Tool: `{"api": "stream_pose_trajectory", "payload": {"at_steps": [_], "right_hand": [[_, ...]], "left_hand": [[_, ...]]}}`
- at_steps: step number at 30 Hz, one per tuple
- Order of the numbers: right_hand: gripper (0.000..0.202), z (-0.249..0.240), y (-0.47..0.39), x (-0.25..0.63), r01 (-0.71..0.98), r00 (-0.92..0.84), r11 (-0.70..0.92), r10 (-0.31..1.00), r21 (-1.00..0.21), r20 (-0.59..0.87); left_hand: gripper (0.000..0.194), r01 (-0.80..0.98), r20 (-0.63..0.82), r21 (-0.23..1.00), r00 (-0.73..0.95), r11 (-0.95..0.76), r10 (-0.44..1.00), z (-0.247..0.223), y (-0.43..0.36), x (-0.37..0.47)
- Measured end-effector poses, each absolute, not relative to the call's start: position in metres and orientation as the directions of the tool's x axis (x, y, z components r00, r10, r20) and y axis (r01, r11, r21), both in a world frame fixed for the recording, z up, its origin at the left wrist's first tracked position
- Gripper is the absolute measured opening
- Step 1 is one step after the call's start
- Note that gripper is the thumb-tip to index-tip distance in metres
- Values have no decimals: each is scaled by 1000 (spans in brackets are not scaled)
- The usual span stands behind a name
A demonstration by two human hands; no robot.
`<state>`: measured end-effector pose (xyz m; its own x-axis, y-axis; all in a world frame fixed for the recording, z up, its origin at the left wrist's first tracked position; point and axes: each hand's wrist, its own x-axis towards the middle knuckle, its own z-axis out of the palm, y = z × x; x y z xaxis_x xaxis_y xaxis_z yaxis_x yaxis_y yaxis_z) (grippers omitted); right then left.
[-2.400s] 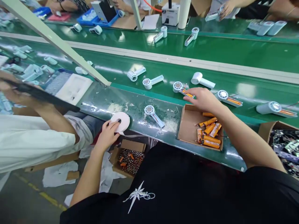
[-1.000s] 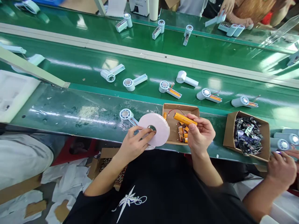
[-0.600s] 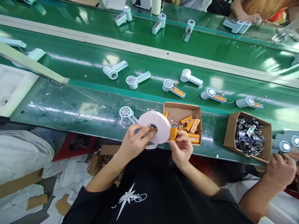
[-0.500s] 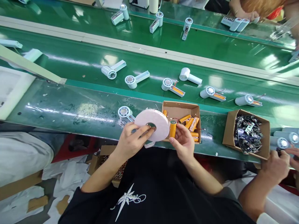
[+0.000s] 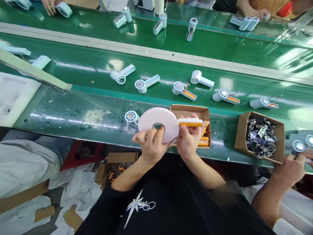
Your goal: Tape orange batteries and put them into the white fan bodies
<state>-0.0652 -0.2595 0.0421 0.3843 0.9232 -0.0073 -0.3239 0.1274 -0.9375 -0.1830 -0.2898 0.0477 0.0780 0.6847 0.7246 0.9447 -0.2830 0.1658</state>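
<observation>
A person in a black shirt [image 5: 186, 199] with a white star-like print stands at a green bench [image 5: 73, 112], facing twelve o'clock. Just ahead, the left hand [image 5: 153, 145] grips a wide, flat roll of white tape [image 5: 160, 112], its fingers at the central hole. Close at its right, towards half past twelve, the right hand [image 5: 188, 138] pinches an orange cylinder [image 5: 191, 124] between thumb and fingers; the cylinder lies level, a white strip [image 5: 190, 120] along its upper side. Whether the cylinder touches the roll cannot be told. At ten o'clock, below the bench, sits a carton [image 5: 123, 157] of small parts.

On the bench, at eleven o'clock, a pale-blue housing [image 5: 131, 116] is partly hidden by the roll. A cardboard box [image 5: 189, 109] of more orange cylinders stands behind the right hand, towards one o'clock. At two o'clock is a box of dark parts [image 5: 262, 135]; at three, a co-worker's hand [image 5: 290, 169].

Beyond, from eleven to two o'clock, similar housings lie on a green belt [image 5: 90, 86], several showing orange inside. Past a pale rail [image 5: 137, 47], more lie on a farther belt [image 5: 97, 31].
</observation>
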Motion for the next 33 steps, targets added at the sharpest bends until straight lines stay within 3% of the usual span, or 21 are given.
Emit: {"api": "stream_pose_trajectory", "payload": {"at_steps": [5, 7, 9, 12, 14, 17, 20, 22, 25, 27, 30, 33], "right_hand": [[57, 54, -227, -33, -313, 216, 80, 976, -946, 11], [43, 68, -205, 10, -205, 297, 227, 941, -952, 160], [22, 81, -187, 59, -53, 475, 459, 793, -887, 381], [34, 82, -180, 114, 57, 483, 443, 772, -895, 413], [49, 72, -194, 130, 36, 487, 438, 777, -898, 398], [64, 50, -230, 138, -3, 547, 453, 747, -891, 378], [68, 29, -262, 149, -9, 580, 371, 758, -929, 297], [71, 22, -275, 158, 3, 587, 320, 766, -947, 261], [71, 25, -284, 169, -5, 603, 336, 752, -942, 265], [63, 35, -290, 174, -35, 634, 382, 723, -923, 275], [55, 51, -309, 185, -40, 690, 417, 669, -908, 277], [52, 57, -347, 205, 36, 769, 385, 578, -922, 272]], "left_hand": [[50, 902, 668, 203, 156, -380, 728, 56, -295, -191], [44, 863, 581, 227, 252, -451, 774, 50, -309, -212], [41, 905, 524, 225, 200, -361, 828, 34, -322, -255], [46, 985, 502, 172, -92, 5, 860, 9, -335, -353], [50, 977, 380, 212, -53, -31, 923, 1, -339, -410], [50, 935, 439, 346, -94, -72, 894, 12, -328, -435], [38, 870, 486, 448, -44, -205, 873, 39, -275, -374], [31, 779, 441, 468, 202, -416, 874, 56, -213, -298], [29, 688, 339, 443, 465, -575, 818, 70, -99, -167], [36, 797, 67, 349, 503, -493, 862, 75, -29, -89], [47, 843, -29, 292, 480, -452, 877, 80, 38, -13], [45, 794, -94, 261, 587, -549, 804, 76, 60, 11]]}}
